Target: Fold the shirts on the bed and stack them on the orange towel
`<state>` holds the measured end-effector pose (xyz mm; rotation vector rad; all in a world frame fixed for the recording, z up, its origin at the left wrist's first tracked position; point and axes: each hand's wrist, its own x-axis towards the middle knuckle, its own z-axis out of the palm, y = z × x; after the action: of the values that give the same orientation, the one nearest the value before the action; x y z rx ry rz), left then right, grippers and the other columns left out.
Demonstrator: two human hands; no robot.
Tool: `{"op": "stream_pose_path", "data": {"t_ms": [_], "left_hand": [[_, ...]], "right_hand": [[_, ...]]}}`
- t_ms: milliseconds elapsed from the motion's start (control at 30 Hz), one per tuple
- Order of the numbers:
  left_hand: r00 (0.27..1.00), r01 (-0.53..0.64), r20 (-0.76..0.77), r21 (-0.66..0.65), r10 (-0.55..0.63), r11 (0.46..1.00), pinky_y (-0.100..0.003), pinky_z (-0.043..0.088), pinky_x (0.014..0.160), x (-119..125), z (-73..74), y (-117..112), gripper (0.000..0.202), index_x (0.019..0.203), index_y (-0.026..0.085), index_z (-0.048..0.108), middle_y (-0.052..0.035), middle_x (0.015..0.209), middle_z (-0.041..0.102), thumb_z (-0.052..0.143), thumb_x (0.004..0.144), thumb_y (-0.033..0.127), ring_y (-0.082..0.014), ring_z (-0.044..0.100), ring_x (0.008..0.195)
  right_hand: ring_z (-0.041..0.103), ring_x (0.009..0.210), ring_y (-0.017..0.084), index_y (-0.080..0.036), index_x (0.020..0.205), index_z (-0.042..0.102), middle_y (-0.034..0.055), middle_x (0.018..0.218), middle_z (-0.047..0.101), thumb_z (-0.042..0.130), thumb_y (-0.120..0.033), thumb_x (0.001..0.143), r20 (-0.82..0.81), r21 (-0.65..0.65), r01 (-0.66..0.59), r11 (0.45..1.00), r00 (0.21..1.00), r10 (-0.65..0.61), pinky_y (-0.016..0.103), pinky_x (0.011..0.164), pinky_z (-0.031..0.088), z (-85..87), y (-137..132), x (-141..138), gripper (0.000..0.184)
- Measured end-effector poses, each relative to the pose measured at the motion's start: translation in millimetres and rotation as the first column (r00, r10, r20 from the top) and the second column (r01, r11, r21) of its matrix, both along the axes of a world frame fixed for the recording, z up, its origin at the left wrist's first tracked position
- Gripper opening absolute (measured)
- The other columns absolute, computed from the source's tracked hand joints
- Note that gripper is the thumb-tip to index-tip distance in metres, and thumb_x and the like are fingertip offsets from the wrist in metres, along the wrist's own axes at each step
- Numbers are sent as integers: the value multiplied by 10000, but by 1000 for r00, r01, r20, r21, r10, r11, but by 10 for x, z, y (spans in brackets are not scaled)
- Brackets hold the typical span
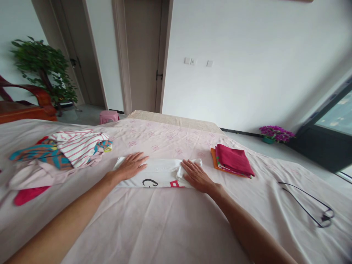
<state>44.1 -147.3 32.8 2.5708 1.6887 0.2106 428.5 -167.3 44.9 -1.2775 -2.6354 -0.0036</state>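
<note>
A white garment (162,176) with black and red print lies folded into a long flat strip on the pale pink cloth. On its left end my left hand (132,165) rests flat, fingers stretched out to the right. My right hand (196,176) presses flat on the opposite end, over a small bunched fold of the white fabric. Neither hand grips anything. The part of the garment under each palm is hidden.
Left of the hands sits a loose heap of clothes (79,146), striped and patterned. To the right lie a folded stack with a dark red piece (233,159) on top and a pair of glasses (308,203). Beyond the covered surface stand a pink stool (109,116) and purple flowers (276,133).
</note>
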Motion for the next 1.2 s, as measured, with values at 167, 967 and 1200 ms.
{"op": "stream_pose_path", "data": {"t_ms": [167, 967, 1200], "left_hand": [[981, -185, -56, 32, 187, 982, -483, 225, 1159, -453, -80, 127, 571, 1516, 288, 380, -90, 1613, 325, 298, 986, 484, -272, 291, 1473], [977, -204, -36, 107, 209, 973, -517, 237, 1151, -256, -208, 77, 580, 1506, 264, 407, -110, 1597, 355, 316, 978, 486, -300, 305, 1468], [914, -388, -42, 202, 403, 900, -534, 309, 1120, -617, -254, -19, 564, 1458, 180, 468, -163, 1536, 434, 302, 975, 419, -321, 392, 1406]], "right_hand": [[221, 1497, 250, -211, 1572, 256, 104, 1615, 257, 308, -432, 1043, 71, 15, 16, 1000, 997, -17, 511, 1201, 226, -139, 15, 54, 576], [200, 1501, 239, -167, 1583, 193, 105, 1614, 208, 287, -486, 1044, 95, 19, -80, 997, 992, 78, 478, 1224, 204, -28, -234, -363, 633], [213, 1498, 241, -169, 1592, 142, 108, 1609, 246, 268, -460, 1052, 71, 130, -67, 989, 996, 58, 468, 1220, 228, -201, -248, -103, 626]]}}
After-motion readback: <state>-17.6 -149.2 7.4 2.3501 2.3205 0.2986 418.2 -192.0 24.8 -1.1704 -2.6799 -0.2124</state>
